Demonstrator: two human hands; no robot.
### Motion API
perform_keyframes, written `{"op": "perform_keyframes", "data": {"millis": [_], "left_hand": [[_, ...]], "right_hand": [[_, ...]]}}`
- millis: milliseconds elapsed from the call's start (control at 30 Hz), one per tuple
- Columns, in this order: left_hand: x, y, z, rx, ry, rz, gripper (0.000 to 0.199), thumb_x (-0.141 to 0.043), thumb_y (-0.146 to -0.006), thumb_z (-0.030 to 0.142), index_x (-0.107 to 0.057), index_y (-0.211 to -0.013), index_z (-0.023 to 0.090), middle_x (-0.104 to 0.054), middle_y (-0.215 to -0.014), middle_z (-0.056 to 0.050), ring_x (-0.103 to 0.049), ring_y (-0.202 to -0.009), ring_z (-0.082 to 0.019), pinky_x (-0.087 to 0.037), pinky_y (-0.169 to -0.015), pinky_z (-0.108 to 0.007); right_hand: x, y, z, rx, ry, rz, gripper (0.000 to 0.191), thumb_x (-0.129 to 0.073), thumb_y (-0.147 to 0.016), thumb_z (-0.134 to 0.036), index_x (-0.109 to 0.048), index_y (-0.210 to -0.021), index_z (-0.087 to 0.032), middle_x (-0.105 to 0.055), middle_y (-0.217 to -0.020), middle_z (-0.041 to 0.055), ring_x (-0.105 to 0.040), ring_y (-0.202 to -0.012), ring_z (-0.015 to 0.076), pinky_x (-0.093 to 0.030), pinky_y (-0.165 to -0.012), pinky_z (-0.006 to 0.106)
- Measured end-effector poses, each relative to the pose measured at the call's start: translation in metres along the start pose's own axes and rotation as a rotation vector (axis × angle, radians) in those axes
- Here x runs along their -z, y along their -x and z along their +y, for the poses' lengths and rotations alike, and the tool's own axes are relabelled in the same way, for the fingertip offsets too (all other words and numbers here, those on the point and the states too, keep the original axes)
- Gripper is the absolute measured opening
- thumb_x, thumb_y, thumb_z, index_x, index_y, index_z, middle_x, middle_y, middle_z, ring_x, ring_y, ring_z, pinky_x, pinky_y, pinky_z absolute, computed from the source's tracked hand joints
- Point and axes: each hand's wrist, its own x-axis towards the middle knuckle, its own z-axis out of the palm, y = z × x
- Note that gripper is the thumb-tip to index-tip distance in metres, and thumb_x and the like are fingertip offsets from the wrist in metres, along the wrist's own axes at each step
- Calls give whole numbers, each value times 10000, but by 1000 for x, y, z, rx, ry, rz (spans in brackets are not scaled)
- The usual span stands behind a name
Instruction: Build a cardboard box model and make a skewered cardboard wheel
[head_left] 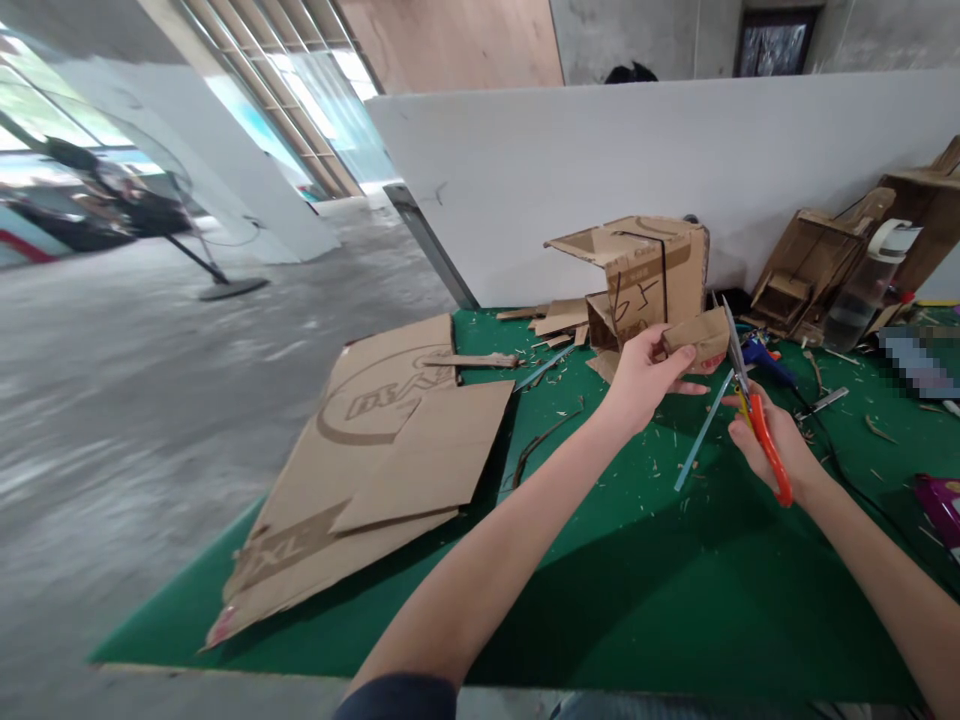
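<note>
Between the thumb and fingers of my left hand (651, 372) is a small brown cardboard piece (697, 338), held above the table. My right hand (772, 445) is closed on a pair of scissors (766, 445) with orange handles. Their metal blades point up and lie at the right edge of the piece; I cannot tell whether they are cutting into it. Just behind my left hand stands a cardboard box (652, 270) with dark marker lines. A light blue strip (703, 432) lies on the table between my hands.
Large flat cardboard sheets (390, 430) cover the left of the green table (600, 630). A blue glue gun (769, 358) with a black cord, a bottle (862, 290), a phone (919, 360) and a purple packet (941, 510) are on the right. A white partition (510, 200) borders the back.
</note>
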Motion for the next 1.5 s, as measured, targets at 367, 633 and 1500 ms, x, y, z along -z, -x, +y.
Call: {"op": "perform_keyframes", "data": {"millis": [367,633,1500], "left_hand": [[-2,2,-1,16,3,-43,317,-693,-783,236,-593,-1063,125,-687,-1019,-106,-720,-799,-205,-630,-589,-291],[-3,3,6,-46,-60,52,402,-719,-771,253,-567,-1125,142,-658,-1081,-112,-691,-897,-216,-641,-638,-327],[3,-2,5,-109,-199,69,256,-730,-730,248,-571,-899,140,-671,-789,-45,-623,-682,-124,-559,-545,-237]], "right_hand": [[4,-3,-15,-108,185,41,414,-388,-945,-498,-578,-1103,-165,-711,-807,88,-663,-641,230,-463,-579,300],[6,1,-17,-189,170,202,452,-349,-943,-580,-572,-982,-189,-637,-603,41,-625,-517,228,-472,-554,320],[8,-3,-8,-84,185,21,543,-410,-922,-554,-522,-1240,-129,-700,-1021,157,-690,-808,282,-504,-678,356]]}}
